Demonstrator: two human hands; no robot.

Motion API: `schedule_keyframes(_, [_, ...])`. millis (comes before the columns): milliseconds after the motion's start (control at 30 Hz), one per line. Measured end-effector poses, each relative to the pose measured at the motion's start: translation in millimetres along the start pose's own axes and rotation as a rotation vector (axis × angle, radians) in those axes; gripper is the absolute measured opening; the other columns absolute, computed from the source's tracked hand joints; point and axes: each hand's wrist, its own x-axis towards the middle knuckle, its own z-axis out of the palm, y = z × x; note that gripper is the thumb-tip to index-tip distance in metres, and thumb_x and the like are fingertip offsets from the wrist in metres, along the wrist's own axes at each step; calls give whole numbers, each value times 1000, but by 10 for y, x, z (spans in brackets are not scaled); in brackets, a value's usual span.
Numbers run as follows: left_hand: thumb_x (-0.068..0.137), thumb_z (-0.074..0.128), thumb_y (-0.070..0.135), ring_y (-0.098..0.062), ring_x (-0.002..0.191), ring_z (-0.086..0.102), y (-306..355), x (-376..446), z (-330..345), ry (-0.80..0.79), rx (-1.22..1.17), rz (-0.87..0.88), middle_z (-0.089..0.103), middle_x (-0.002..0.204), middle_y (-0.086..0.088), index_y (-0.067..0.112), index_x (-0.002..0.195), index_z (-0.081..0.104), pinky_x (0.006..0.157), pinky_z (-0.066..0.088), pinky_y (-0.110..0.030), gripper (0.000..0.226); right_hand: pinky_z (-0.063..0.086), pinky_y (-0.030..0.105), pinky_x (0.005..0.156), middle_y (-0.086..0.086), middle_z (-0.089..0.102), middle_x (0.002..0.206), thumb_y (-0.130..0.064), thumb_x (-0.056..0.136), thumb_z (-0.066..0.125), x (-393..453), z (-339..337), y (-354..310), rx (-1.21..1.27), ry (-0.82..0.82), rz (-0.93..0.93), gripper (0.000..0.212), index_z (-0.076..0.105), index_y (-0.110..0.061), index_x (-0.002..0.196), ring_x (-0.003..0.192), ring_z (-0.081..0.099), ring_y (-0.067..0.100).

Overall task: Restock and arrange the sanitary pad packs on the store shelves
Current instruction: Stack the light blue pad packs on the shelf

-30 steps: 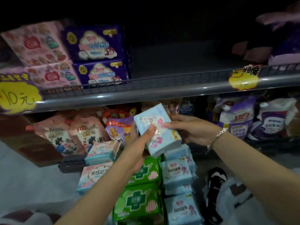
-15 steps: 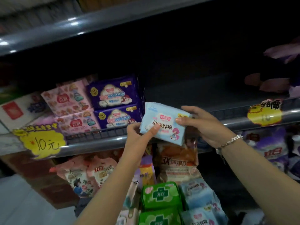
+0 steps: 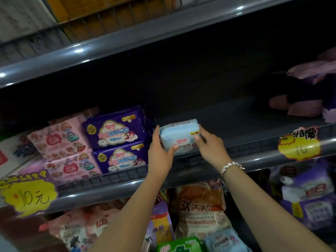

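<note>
Both hands are up at the middle shelf (image 3: 254, 124), setting a light blue pad pack (image 3: 179, 136) into the bare stretch just right of the purple packs (image 3: 118, 140). The left hand (image 3: 160, 151) has its grip clamped on the pack's left end, fingers behind and thumb across the front face. The right hand (image 3: 207, 144) pinches the right end the same way. The pack sits just behind the wire rail (image 3: 245, 148) at the shelf's front lip; whether its bottom edge rests on the shelf yet, I cannot tell.

To do this well, I'd say keep the pack level and lower it until it bears on the shelf before either grip lets go. Then slide it left so it butts against the stack of 2 purple packs, printed face outward like theirs. It looks soft, so a light squeeze should do; too hard and it will crease. The rail is the thing to mind, since a corner caught on it could tip the pack forward. More blue packs (image 3: 221, 240) wait below, near a green pack (image 3: 178, 246), so leave room to the right.
</note>
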Motion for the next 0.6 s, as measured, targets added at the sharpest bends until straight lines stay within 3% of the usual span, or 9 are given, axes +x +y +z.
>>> schedule_keyframes(133, [92,61,11,-17,123,45,-97,74,69,9,141,2,47,139,-7,26,147,33,88,35,-16,63,21,36,107,4,56,135,-36,104,22,21,63,-25,-306,-221,9,50,16,-28,153,127,46,26])
schedule_keyframes(233, [93,59,17,-16,123,44,-77,90,83,-10,175,8,46,137,-4,25,145,36,85,33,-14,57,19,33,106,-1,55,138,-36,104,24,-21,11,-34,-278,-271,-6,49,21,-27,152,129,45,22])
schedule_keyframes(367, [95,57,20,-11,127,37,57,-132,95,9,159,55,33,144,-1,20,146,32,90,28,-9,57,33,35,110,-2,56,136,-30,99,47,-191,-120,9,47,-138,-61,43,46,-20,141,129,48,18])
schedule_keyframes(433, [94,58,22,-21,137,29,103,-372,132,83,167,104,26,150,-9,15,144,35,106,28,-24,55,40,31,103,-3,61,125,-27,95,55,-366,-195,46,29,1,-138,39,54,-19,134,123,51,14])
schedule_keyframes(500, [92,59,26,-27,134,33,79,-653,229,184,211,203,34,143,-13,13,136,46,109,30,-39,47,42,26,92,-14,60,104,-25,93,58,-601,-265,104,-27,71,-208,31,61,-20,123,112,51,11])
schedule_keyframes(600, [89,57,30,-23,120,44,-32,-1043,448,119,138,202,46,124,-6,14,122,58,102,34,-36,36,47,27,81,-14,62,90,-25,90,62,-954,-257,328,-1,53,-208,17,66,-20,105,93,58,11])
